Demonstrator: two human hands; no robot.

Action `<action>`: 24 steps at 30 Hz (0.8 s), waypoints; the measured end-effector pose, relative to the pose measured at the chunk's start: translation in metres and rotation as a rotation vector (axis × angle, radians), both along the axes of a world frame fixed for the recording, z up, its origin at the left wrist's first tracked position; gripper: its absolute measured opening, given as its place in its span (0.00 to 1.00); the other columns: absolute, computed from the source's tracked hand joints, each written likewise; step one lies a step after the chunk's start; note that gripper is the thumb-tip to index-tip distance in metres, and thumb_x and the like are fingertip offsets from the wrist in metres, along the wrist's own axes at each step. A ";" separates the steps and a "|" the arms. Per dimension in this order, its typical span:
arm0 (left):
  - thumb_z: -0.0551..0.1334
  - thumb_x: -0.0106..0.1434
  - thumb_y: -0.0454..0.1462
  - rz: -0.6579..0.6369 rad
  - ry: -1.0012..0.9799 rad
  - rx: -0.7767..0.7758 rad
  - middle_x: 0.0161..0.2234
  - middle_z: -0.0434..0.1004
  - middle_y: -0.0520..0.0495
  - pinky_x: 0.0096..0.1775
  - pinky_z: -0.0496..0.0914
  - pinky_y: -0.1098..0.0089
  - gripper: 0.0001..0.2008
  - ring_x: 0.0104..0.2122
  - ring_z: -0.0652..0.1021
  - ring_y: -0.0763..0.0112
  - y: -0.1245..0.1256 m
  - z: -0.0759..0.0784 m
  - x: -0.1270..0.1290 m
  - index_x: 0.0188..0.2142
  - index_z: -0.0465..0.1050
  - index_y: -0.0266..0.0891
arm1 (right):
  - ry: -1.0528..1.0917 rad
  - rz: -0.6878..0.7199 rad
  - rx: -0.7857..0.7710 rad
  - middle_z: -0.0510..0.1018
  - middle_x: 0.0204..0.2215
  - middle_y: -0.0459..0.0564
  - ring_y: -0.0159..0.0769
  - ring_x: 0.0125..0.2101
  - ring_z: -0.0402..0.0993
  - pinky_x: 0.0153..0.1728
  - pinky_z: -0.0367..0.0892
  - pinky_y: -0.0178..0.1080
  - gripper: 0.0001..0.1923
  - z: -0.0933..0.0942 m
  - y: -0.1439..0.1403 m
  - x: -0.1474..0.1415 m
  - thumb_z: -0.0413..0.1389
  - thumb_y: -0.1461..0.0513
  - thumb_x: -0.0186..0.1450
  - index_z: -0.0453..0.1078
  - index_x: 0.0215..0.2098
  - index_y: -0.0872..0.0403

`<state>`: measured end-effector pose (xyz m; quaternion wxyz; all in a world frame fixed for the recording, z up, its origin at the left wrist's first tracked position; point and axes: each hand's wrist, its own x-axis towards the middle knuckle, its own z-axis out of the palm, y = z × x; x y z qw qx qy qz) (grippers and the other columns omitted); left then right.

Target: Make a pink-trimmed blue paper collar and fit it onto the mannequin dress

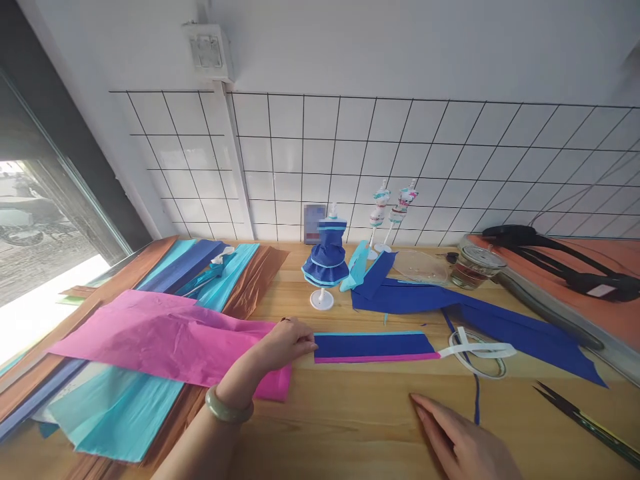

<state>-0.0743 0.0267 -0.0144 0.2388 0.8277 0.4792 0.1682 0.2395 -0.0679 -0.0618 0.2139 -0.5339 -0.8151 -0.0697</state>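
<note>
Two bare hands rest on the wooden table point(350, 427), with a layered paper strip point(373, 347) lying flat between them. The left hand point(285, 343) lies on the end of a pink crepe sheet point(160, 337), its fingers point(305, 345) loosely curled and narrow, their tips just at the left end of the strip; they pinch nothing that I can see. The right hand point(465, 443) lies palm down on bare wood near the front edge, fingers held together and flat, holding nothing, a little apart from the strip.

As for progress, the strip looks already assembled: a dark blue band with a light blue edge along the top and a pink edge along the bottom, laid straight. It is not yet gathered or shaped, and sits well apart from any stand. Behind it a small mannequin point(325, 267) wears a finished-looking blue tiered dress, while two further mini mannequins point(393, 210) near the tiled wall carry only scraps of trim, so I judge more dressing remains.

Materials remain plentiful: turquoise, blue and brown sheets point(215, 273) are stacked at the left, and a long dark blue sheet point(500, 320) stretches to the right, with a loop of white ribbon point(480, 350) lying across it beside the strip's right end. Scissors point(580, 413) lie untouched at the far right.
</note>
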 end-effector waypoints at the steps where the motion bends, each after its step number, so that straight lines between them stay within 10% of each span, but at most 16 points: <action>1: 0.56 0.60 0.38 0.010 -0.004 0.011 0.23 0.73 0.54 0.34 0.61 0.74 0.10 0.28 0.71 0.73 0.000 -0.001 0.000 0.23 0.70 0.39 | 0.009 0.037 0.003 0.81 0.34 0.46 0.34 0.30 0.79 0.27 0.73 0.32 0.14 0.003 0.000 -0.004 0.43 0.58 0.66 0.69 0.41 0.51; 14: 0.51 0.64 0.39 0.268 -0.074 0.329 0.30 0.75 0.48 0.39 0.62 0.68 0.10 0.35 0.72 0.67 0.004 -0.011 -0.001 0.32 0.69 0.39 | -0.280 0.275 -0.168 0.73 0.29 0.45 0.34 0.31 0.71 0.30 0.64 0.36 0.09 0.048 0.049 -0.146 0.50 0.68 0.64 0.69 0.30 0.51; 24: 0.53 0.64 0.39 0.263 -0.054 0.439 0.28 0.75 0.48 0.37 0.64 0.69 0.12 0.32 0.72 0.68 0.002 -0.012 -0.003 0.30 0.72 0.38 | -0.457 0.198 -0.238 0.75 0.30 0.54 0.40 0.29 0.73 0.25 0.64 0.38 0.15 0.055 0.055 -0.181 0.46 0.78 0.57 0.70 0.31 0.58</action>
